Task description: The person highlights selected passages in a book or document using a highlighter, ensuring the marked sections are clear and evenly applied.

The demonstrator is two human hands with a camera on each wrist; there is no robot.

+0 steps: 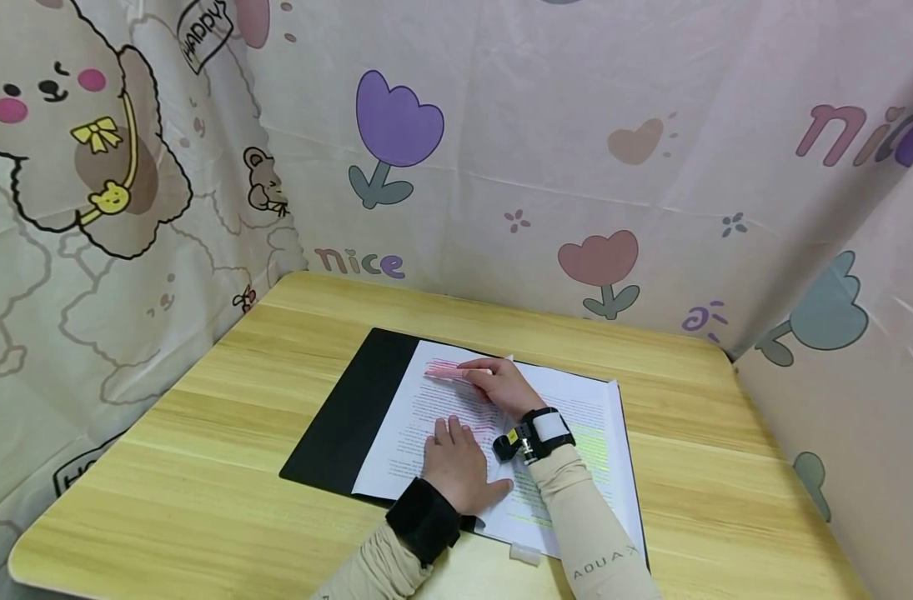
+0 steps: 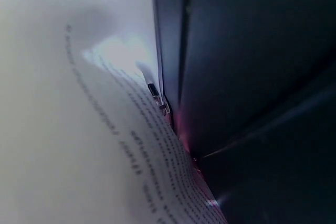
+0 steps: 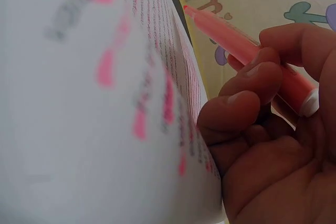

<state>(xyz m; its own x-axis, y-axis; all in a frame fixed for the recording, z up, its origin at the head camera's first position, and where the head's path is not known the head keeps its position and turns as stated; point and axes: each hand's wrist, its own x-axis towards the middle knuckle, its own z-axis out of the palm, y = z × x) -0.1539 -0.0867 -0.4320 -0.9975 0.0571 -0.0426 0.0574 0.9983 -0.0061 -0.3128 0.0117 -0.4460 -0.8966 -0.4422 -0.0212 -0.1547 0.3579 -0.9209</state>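
Observation:
My right hand (image 1: 504, 388) pinches a pink highlighter (image 3: 228, 35) between thumb and fingers, its tip near the top lines of the left printed page (image 1: 399, 417). In the right wrist view, the pink tip points up and left and curled fingers (image 3: 244, 87) wrap the barrel. Lower on the same page, my left hand (image 1: 458, 467) lies palm down with fingers spread and thumb out to the right. Pink marks run over several lines near the top and middle. The facing page (image 1: 576, 408) carries yellow-green highlighting. Both pages lie in a black folder (image 1: 351, 408).
The folder rests on a light wood-grain table (image 1: 201, 450). A small pale tab (image 1: 525, 553) sticks out at the pages' near edge. Behind the table hangs a printed curtain (image 1: 494, 125), with more curtain at both sides. Black straps with cameras circle both wrists.

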